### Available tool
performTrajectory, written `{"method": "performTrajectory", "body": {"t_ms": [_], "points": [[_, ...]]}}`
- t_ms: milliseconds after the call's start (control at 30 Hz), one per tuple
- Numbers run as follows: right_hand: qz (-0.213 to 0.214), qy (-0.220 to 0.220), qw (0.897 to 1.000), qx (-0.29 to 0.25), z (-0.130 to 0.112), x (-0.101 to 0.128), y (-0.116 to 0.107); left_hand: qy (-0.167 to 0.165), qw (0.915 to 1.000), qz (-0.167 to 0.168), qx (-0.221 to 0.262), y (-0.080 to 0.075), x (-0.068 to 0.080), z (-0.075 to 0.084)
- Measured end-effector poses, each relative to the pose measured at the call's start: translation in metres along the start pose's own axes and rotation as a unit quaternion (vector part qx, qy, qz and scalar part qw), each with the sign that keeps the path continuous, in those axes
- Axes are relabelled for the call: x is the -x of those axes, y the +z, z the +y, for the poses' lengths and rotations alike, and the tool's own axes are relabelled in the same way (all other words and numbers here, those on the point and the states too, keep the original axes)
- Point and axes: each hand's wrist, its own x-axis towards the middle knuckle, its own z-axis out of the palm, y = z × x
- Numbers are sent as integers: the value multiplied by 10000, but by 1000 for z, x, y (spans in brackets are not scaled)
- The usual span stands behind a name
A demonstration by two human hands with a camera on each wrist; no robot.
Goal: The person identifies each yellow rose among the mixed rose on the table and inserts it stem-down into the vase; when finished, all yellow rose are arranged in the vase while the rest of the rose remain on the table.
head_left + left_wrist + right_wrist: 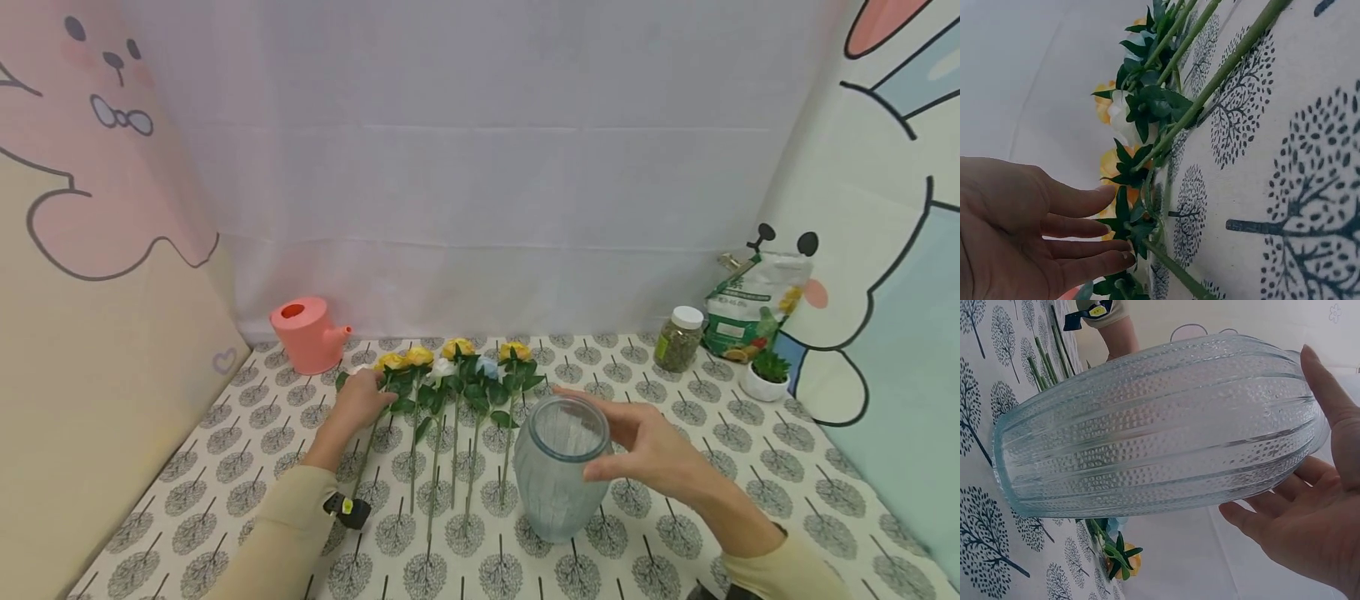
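Observation:
A clear bluish ribbed glass vase (558, 492) stands upright on the table, its mouth empty. My right hand (648, 442) holds it near the rim, thumb on the near side and fingers reaching round behind; the right wrist view shows the thumb (1321, 378) against the vase's shoulder. To the left lies a row of several long-stemmed roses: yellow roses (418, 357), a white rose (442, 367) and a blue rose (487, 367), blooms toward the back. At the leftmost flower heads, my left hand (360, 404) reaches with loosely extended fingers close to the leaves (1138, 231).
A pink watering can (315, 342) stands behind the left hand. At the back right are a white-lidded jar (678, 340), a green-and-white bag (753, 308) and a small potted succulent (767, 375). The tree-print tablecloth (465, 575) meets fabric walls.

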Motion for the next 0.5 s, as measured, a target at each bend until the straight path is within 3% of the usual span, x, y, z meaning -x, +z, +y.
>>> {"method": "performTrajectory", "body": {"t_ms": [333,500], "points": [[8,-122,9997,-231,5,0,1,-201,9979,621,-35,16,-19,-7],[67,-142,9998,-138,5,0,2,-402,9977,512,-168,16,-26,-4]]}}
